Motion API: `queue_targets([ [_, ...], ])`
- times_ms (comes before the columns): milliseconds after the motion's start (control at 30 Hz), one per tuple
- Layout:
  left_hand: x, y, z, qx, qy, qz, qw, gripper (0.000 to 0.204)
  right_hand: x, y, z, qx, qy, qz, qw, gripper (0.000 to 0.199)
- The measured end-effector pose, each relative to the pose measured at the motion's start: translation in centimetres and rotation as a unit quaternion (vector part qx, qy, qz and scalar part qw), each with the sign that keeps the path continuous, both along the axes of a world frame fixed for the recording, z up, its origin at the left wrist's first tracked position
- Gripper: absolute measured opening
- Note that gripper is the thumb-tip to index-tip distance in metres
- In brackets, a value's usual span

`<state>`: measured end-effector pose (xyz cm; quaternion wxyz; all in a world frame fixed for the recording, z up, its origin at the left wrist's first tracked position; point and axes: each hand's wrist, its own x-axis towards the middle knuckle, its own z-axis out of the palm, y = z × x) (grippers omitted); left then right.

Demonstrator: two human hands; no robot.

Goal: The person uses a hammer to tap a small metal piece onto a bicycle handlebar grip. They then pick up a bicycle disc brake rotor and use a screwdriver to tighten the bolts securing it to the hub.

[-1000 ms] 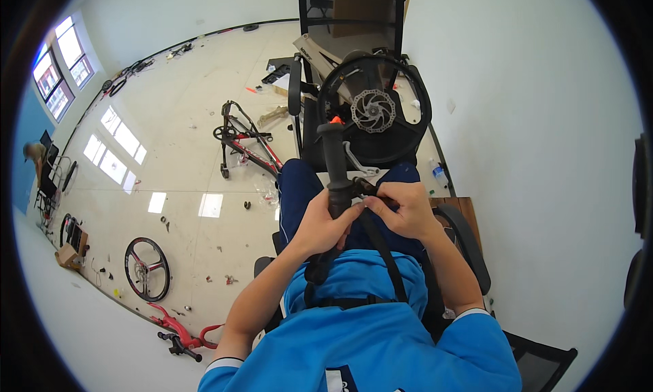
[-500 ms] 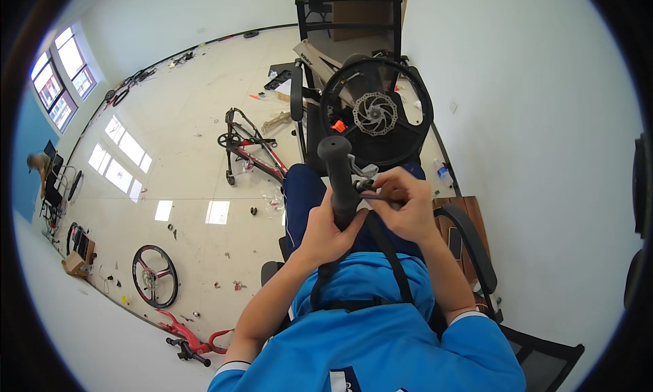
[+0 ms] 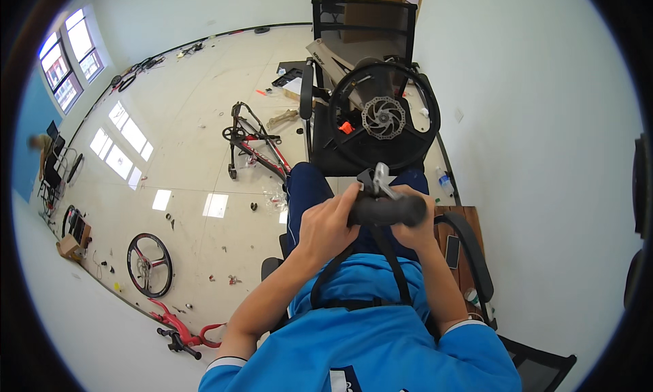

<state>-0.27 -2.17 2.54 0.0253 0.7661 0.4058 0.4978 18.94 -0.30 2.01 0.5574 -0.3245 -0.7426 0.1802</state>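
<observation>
Over my lap I hold a black handlebar grip (image 3: pixel 381 212) lying crosswise, its rounded end toward the right. A silver brake lever (image 3: pixel 383 176) with a black clamp sits on its far side. My left hand (image 3: pixel 325 225) is closed around the left end, thumb and fingers near the clamp. My right hand (image 3: pixel 416 232) is closed about the other end, with its fingers partly hidden by the grip. Whether anything else is in the right hand cannot be seen.
Ahead, an office chair (image 3: pixel 325 162) bears a black wheel (image 3: pixel 335 142) with a disc rotor (image 3: pixel 383 118). To the left on the floor lie a bicycle frame (image 3: pixel 262 147), a spoked wheel (image 3: pixel 167 259) and a red frame part (image 3: pixel 178 326). A phone (image 3: pixel 452 252) rests at right.
The handlebar grip has turned from upright to crosswise, its end swinging right. My right hand has moved from the lever's clamp to the grip; the thin dark rod at its fingers no longer shows.
</observation>
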Motion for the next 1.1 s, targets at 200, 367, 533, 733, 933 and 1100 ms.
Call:
queue_targets([
  [200,-0.9,0.5,-0.2,0.104,0.056,0.036,0.992,0.039,3.7,-2.0,-1.2,-0.204,0.125,0.132,0.962,0.022],
  [367,-0.7,0.4,-0.1,0.081,0.054,0.029,0.995,0.039,3.8,-2.9,-0.7,-0.266,0.254,0.153,0.917,0.022],
  [533,-0.7,0.4,0.2,-0.05,0.012,-0.041,0.998,0.029,2.9,-3.4,0.4,-0.288,0.206,0.084,0.931,0.021],
  [733,0.1,-0.1,0.7,-0.607,-0.383,-0.327,0.615,0.017,1.3,-4.1,2.3,-0.208,0.04,0.035,0.977,0.018],
  [933,-0.4,0.1,0.6,-0.647,-0.417,-0.37,0.521,0.014,-0.3,-3.8,2.4,-0.142,-0.056,0.004,0.988,0.009],
  [1100,0.1,-0.2,0.7,-0.61,-0.395,-0.338,0.598,0.014,-1.5,-4.0,2.4,-0.185,-0.01,0.021,0.982,0.011],
])
